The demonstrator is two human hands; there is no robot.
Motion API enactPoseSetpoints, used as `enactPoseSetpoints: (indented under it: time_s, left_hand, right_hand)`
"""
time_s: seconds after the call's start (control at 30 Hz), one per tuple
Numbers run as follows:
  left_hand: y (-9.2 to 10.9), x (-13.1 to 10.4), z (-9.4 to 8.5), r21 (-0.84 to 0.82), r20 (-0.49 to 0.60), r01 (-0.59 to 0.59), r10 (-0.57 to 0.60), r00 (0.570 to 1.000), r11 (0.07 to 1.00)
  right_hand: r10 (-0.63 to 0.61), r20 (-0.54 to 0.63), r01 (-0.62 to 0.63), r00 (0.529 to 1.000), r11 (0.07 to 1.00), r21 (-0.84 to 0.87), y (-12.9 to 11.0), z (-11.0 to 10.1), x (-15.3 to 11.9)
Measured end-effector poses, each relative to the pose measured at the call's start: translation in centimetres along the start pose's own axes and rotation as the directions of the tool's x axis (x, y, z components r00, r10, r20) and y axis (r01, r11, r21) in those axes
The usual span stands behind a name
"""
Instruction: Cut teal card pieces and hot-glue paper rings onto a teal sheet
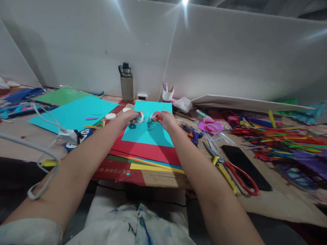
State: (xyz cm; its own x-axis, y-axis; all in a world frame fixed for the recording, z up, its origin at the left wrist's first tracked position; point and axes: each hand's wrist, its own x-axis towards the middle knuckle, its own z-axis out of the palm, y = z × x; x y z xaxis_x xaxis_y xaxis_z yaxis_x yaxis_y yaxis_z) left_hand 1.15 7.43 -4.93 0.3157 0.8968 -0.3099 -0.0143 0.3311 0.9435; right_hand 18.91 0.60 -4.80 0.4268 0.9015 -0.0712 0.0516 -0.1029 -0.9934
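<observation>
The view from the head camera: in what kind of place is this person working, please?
Probably a craft workspace. Sheets of coloured paper lie on the table, with a blue glue gun and a heap of bright craft strips to the right.

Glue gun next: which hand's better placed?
Right, probably. The right hand is nearer the glue gun; the left hand is farther, across the turquoise sheet. Both hold something, so free it first.
</observation>
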Motion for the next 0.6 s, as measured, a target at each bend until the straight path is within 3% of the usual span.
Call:
enactPoseSetpoints:
  time_s: [0.2, 0.27, 0.37, 0.47, 0.6]
  left_hand:
    - [0.2, -0.6, -1.4, 0.063, -0.136, -0.078, 0.086, 0.987, 0.995]
    - [0.3, -0.9, -1.8, 0.058, -0.169, -0.119, 0.127, 0.977, 0.991]
    - [0.3, -1.3, -1.9, 0.047, -0.189, -0.165, 0.171, 0.967, 0.985]
    - [0.5, -2.0, -1.3, 0.027, -0.153, -0.176, 0.178, 0.972, 0.984]
    - [0.7, -3.4, 0.1, 0.021, -0.053, -0.105, 0.106, 0.993, 0.994]
  right_hand:
    - [-0.173, -0.147, 0.109, 0.974, 0.925, -0.363, 0.1, -1.6, -1.2]
    - [-0.277, -0.122, 0.173, 0.953, 0.830, -0.531, 0.0, -1.7, -1.9]
    - [-0.401, 0.012, 0.295, 0.916, 0.653, -0.697, -0.1, -1.1, -2.6]
    - [-0.427, 0.119, 0.396, 0.896, 0.651, -0.647, -0.2, -0.2, -3.1]
    - [-0.396, 0.327, 0.502, 0.858, 0.783, -0.367, -0.2, 0.7, -4.4]
